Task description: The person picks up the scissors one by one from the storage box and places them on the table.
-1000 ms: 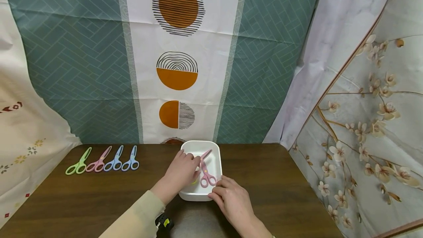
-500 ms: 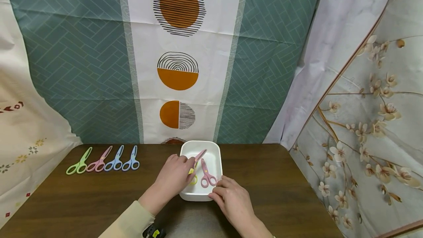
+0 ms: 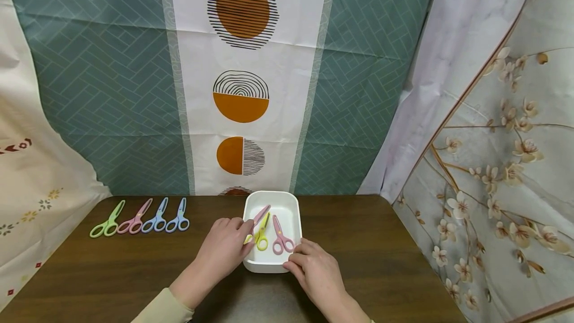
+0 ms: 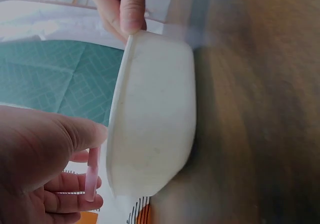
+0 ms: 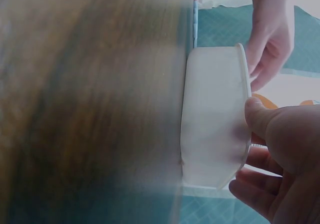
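Note:
My left hand (image 3: 225, 244) pinches a pair of pink scissors (image 3: 261, 214) over the left rim of a white plastic bin (image 3: 266, 267). Part of the scissors' handle is hidden by the fingers; in the left wrist view a pink piece (image 4: 91, 175) shows between thumb and fingers. Inside the bin lie yellow scissors (image 3: 262, 241) and a second pair of pink scissors (image 3: 280, 237). At the bin's near right corner, my right hand (image 3: 317, 270) grips the rim, thumb in front and fingers along the side.
Along the back left of the dark wooden table (image 3: 372, 263) lie green scissors (image 3: 109, 221), pink scissors (image 3: 136, 218) and two blue scissors (image 3: 155, 219) in a row. A patterned curtain (image 3: 358, 88) hangs behind the table's back edge.
My left hand has moved left with the pink scissors, from over the middle of the bin to its left rim. The yellow scissors have come into view. My right hand stays put.

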Available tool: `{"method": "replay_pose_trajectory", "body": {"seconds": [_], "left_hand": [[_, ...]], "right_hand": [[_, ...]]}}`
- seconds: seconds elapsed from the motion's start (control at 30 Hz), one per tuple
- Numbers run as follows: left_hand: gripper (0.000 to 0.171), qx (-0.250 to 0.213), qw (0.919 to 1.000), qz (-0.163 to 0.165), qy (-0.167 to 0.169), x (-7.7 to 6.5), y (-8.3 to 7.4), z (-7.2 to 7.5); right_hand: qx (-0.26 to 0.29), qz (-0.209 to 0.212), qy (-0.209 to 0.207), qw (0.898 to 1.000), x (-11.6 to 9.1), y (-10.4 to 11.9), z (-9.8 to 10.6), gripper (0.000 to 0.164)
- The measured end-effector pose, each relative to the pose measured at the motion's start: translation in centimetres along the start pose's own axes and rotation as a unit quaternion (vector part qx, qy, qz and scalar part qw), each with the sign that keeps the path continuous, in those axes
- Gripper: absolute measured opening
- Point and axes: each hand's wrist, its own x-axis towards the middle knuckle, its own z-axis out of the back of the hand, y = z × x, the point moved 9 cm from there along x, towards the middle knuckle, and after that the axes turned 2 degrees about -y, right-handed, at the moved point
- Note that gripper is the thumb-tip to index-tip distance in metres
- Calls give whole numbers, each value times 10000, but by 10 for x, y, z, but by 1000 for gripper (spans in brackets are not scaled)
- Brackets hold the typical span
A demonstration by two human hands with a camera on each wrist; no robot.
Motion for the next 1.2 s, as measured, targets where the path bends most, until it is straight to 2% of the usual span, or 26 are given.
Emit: {"method": "replay_pose_trajectory", "body": {"seconds": [0.13, 0.27, 0.47, 0.77, 1.07, 1.2], "left_hand": [[52, 64, 9996, -142, -230, -8, 2, 2], [54, 91, 9991, -152, -396, -15, 6, 6], [52, 26, 9994, -59, -327, -23, 10, 9], [59, -23, 9996, 115, -248, -29, 17, 13], [56, 61, 9978, 178, -639, -33, 29, 21], [54, 142, 9974, 236, -667, -36, 33, 21]], "right_hand": [[-2, -39, 34, 10000, -1, -1, -1, 14], [20, -82, 75, 9999, -1, -2, -2, 13], [9, -94, 73, 9999, -1, -2, -2, 13], [-3, -196, 150, 9997, -1, -4, -2, 12], [-29, -105, 102, 9999, 0, -2, -2, 12], [-6, -130, 141, 9998, 1, -2, -3, 11]]}}
